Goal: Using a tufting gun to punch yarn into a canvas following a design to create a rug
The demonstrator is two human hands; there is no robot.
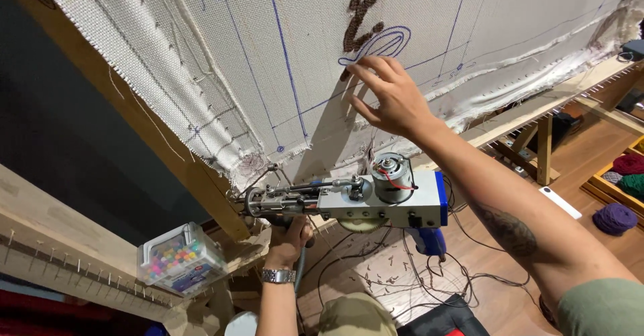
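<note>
A white woven cloth (322, 47) is stretched on a wooden frame (168, 155), marked with blue pen lines and a patch of brown tufted yarn (362, 7). My right hand (389, 94) lies flat against the cloth just below the brown yarn, fingers spread, holding nothing. My left hand (290, 238), with a metal wristwatch, grips the lower handle of a silver and blue tufting gun (362, 198). The gun lies sideways under the cloth's lower edge, its needle end pointing left.
A clear plastic box of coloured markers (180, 259) sits on the frame's nail-lined lower beam. Cables and yarn scraps (396, 275) litter the wooden floor. Purple, red and green yarn balls (620, 198) lie at the right, some in a wooden tray.
</note>
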